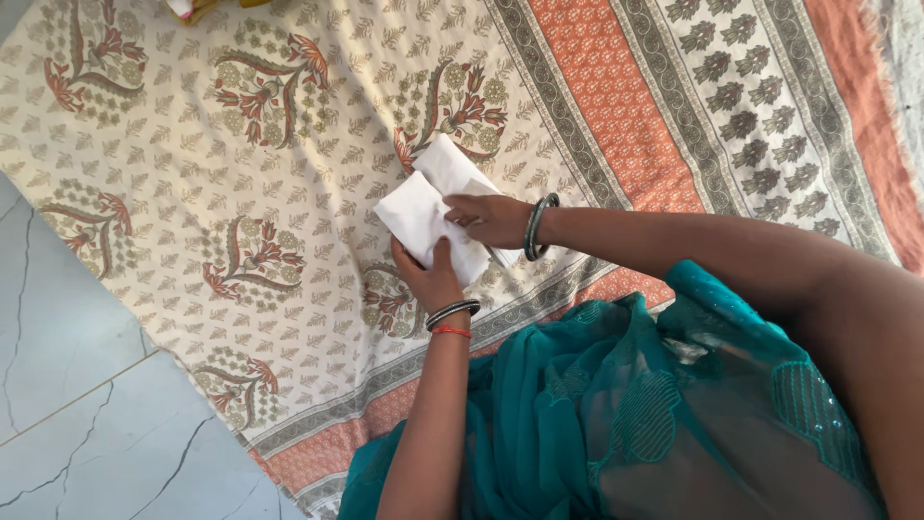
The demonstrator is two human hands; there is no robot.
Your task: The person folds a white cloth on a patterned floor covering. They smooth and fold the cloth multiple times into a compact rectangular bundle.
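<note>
A small white folded cloth (423, 207) lies on a patterned bedsheet (241, 144) spread over the floor. My left hand (431, 279) comes up from below and grips the cloth's near edge, thumb on top. It wears dark bangles and a red thread at the wrist. My right hand (493, 220) reaches in from the right, with a dark bangle on its wrist. Its fingers pinch a fold at the middle of the cloth. Part of the cloth is hidden under both hands.
The cream sheet has red floral motifs and an orange and grey striped border (616, 106). Grey tiled floor (67, 414) shows at the lower left. My teal garment (616, 404) fills the lower right. A yellowish object (188, 8) sits at the top edge.
</note>
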